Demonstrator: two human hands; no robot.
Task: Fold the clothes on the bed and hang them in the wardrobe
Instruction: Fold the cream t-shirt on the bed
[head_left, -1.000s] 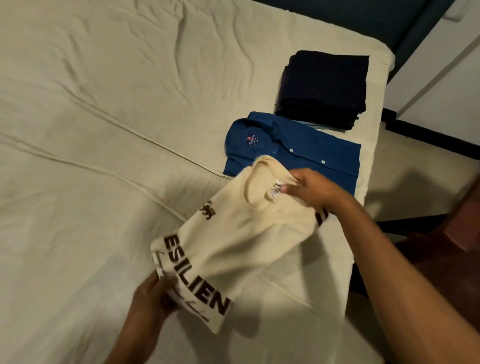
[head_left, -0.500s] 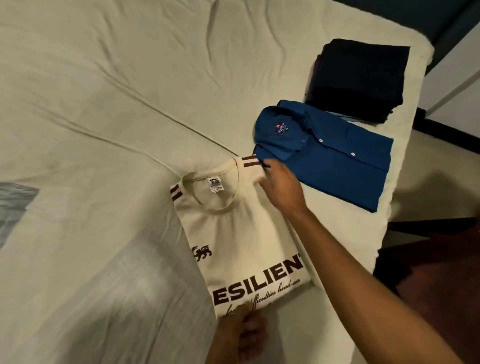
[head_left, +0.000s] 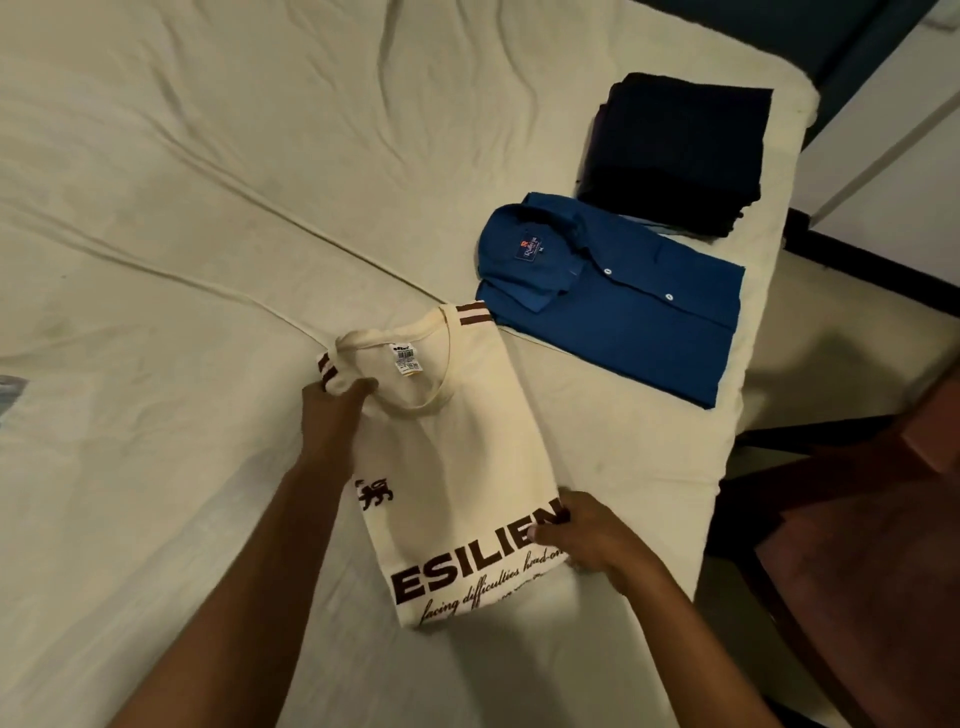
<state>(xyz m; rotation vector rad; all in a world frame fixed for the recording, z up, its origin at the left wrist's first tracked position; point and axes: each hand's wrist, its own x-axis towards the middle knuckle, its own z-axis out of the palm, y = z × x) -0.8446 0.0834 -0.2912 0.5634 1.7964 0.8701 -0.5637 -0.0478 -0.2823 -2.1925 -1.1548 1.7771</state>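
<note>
while folded t-shirt (head_left: 457, 467) lies flat, hands gripping

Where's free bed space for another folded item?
Free: bare sheet left of the cream T-shirt and beyond it. Crowded: right edge, with blue shirt and dark stack; both hands on the T-shirt.

folded cream t-shirt (head_left: 457, 467) flat on bed (head_left: 208, 208)

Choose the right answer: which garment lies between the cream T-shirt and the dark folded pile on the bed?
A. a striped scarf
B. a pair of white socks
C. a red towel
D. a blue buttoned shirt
D: the blue buttoned shirt lies folded between the cream T-shirt and the dark folded pile.
</note>
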